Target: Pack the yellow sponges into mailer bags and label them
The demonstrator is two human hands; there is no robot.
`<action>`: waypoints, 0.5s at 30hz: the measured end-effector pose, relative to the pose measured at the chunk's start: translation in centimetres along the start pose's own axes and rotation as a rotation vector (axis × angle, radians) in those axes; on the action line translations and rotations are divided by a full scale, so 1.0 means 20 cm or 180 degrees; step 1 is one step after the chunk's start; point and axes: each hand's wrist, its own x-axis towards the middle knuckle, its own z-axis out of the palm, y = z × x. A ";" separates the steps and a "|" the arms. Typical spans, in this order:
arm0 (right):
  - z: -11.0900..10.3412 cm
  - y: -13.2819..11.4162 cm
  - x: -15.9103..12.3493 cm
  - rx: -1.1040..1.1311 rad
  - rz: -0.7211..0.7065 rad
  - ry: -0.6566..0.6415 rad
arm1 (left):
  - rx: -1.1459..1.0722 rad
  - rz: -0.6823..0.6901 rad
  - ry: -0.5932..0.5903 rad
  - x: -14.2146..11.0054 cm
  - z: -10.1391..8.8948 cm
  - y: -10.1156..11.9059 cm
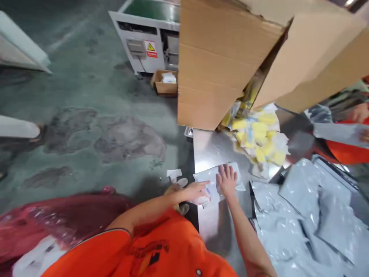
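Note:
My left hand (198, 191) lies across a white packet (204, 197) on a pale silver plastic bag (215, 177), and I cannot tell whether it grips anything. My right hand (226, 181) rests flat on that bag with its fingers spread. Both hands are at the near end of a stainless steel table (213, 150). Just beyond them lies a heap of yellow and white packets (259, 138), partly under a large tilted cardboard box (213, 65). To the right is a pile of silver plastic bags (300, 219).
A co-worker's orange sleeve (346, 152) and hand (360, 113) are at the right edge. A red plastic sheet (57, 219) lies at lower left. Beyond the table are a green floor, a white machine (144, 42) with a warning label, and a small carton (164, 84).

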 end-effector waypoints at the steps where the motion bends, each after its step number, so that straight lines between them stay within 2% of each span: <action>1: 0.00 0.06 0.05 -0.0089 0.0135 -0.0158 | 0.0161 0.0009 -0.0205 0.02 -0.01 -0.04; 2: 0.01 0.13 0.10 -0.0158 0.0438 -0.0197 | 0.0306 0.0000 -0.0320 0.04 -0.02 -0.08; 4: 0.00 0.24 0.15 -0.0249 0.1262 0.0030 | 0.0506 -0.0023 -0.0437 0.07 -0.04 -0.13; 5: -0.01 0.27 0.13 -0.0262 0.1543 0.0229 | 0.0567 -0.0037 -0.0476 0.08 -0.05 -0.14; 6: -0.01 0.29 0.09 -0.0259 0.1600 0.0390 | 0.0596 -0.0046 -0.0502 0.10 -0.06 -0.15; 8: 0.00 0.24 -0.04 -0.0244 0.1119 0.0392 | 0.0551 -0.0039 -0.0525 0.15 -0.08 -0.14; 10: 0.05 0.11 -0.15 -0.0255 0.0480 0.0046 | 0.0467 0.0000 -0.0498 0.20 -0.12 -0.12; 11: 0.09 0.04 -0.17 -0.0265 0.0364 -0.0123 | 0.0358 0.0008 -0.0435 0.22 -0.16 -0.10; 13: 0.16 -0.10 -0.11 -0.0235 0.0483 -0.0273 | 0.0111 -0.0033 -0.0248 0.25 -0.24 -0.06; 15: 0.21 -0.17 0.06 -0.0094 0.0583 -0.0246 | -0.0266 -0.0157 -0.0106 0.25 -0.34 0.00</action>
